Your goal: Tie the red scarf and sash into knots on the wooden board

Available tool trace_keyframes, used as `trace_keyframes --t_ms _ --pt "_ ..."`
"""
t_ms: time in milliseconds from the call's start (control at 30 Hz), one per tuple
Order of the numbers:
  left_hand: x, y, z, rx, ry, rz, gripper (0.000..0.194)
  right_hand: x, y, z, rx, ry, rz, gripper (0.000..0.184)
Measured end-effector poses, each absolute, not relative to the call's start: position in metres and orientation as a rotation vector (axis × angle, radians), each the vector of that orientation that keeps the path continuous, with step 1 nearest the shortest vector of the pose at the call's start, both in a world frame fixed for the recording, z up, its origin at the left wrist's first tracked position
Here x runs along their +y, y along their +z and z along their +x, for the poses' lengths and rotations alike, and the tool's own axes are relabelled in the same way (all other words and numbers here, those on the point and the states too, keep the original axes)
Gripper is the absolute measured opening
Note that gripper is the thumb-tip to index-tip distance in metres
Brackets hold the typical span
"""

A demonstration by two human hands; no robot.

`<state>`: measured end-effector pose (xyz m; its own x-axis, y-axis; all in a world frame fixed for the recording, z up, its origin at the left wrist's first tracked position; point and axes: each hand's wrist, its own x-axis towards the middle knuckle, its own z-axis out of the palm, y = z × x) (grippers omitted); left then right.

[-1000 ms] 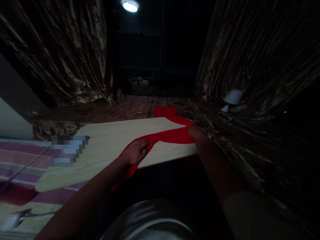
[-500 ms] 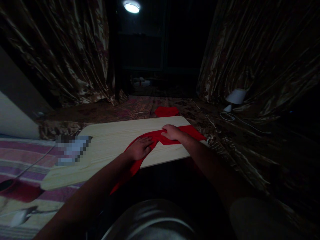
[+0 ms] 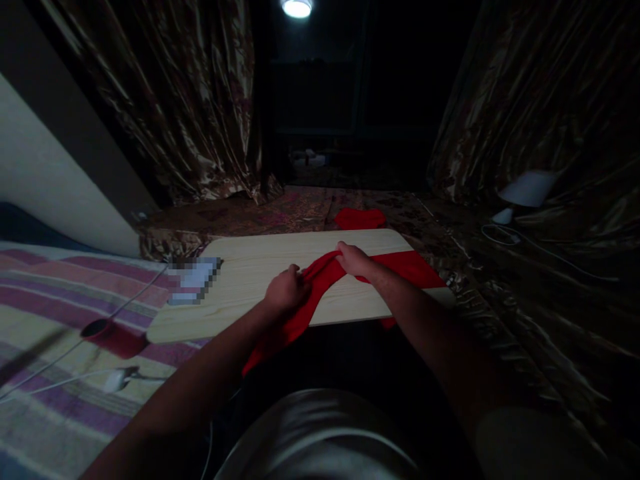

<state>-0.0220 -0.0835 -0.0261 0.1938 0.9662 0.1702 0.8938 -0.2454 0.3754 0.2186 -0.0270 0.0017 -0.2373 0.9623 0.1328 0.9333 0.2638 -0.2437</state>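
A long red cloth [image 3: 324, 279] lies across a pale wooden board [image 3: 250, 257]. One end of it hangs over the near edge, and the other reaches the board's right side. My left hand [image 3: 287, 291] is closed on the cloth's left stretch, thumb raised. Farther up and to the right, my right hand [image 3: 353, 259] pinches the cloth near its bend, and the fabric between the two hands is bunched into a narrow fold. The fingertips of both hands are partly hidden.
Behind the board sits another red fabric piece [image 3: 361, 218]. A blurred-out flat item [image 3: 197, 280] rests on the board's left end. On the striped bedcover [image 3: 65, 300] are a red cylinder [image 3: 124, 340] and a white plug [image 3: 116, 380] with cables. A small lamp [image 3: 530, 189] stands at right.
My hands went from lying flat on the red cloth to gripping it, and the cloth between them is lifted into a fold. The whole view has shifted, so things appear farther right.
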Motion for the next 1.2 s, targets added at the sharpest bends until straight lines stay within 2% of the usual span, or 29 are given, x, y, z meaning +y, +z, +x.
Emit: trace_keyframes --t_ms 67,100,233,333,533,733,1067,1200 --pt "-0.082 -0.018 -0.035 1.723 0.428 2.128 0.041 -0.026 0.01 0.224 -2.233 0.138 -1.763 0.019" --pt "-0.083 -0.015 -0.041 1.635 0.402 2.067 0.04 -0.025 0.013 0.226 -2.199 0.126 -1.765 0.02" --pt "-0.09 -0.009 -0.059 1.162 0.406 1.656 0.056 -0.018 0.023 0.23 -1.996 0.158 -1.741 0.022" --pt "-0.099 -0.012 -0.064 0.994 0.471 1.433 0.055 -0.011 0.026 0.232 -1.854 0.269 -1.675 0.023" --pt "-0.117 -0.019 -0.056 0.933 0.655 1.264 0.031 0.0 0.024 0.233 -1.712 0.393 -1.476 0.017" --pt "-0.117 -0.012 -0.052 0.931 0.556 1.057 0.037 0.001 0.023 0.238 -1.607 0.394 -1.42 0.013" --pt "-0.119 -0.007 -0.087 0.744 0.522 0.992 0.028 0.011 0.023 0.257 -1.481 0.358 -1.464 0.018" --pt "-0.121 -0.014 -0.107 0.74 0.497 0.945 0.038 0.012 0.017 0.264 -1.433 0.37 -1.447 0.018"
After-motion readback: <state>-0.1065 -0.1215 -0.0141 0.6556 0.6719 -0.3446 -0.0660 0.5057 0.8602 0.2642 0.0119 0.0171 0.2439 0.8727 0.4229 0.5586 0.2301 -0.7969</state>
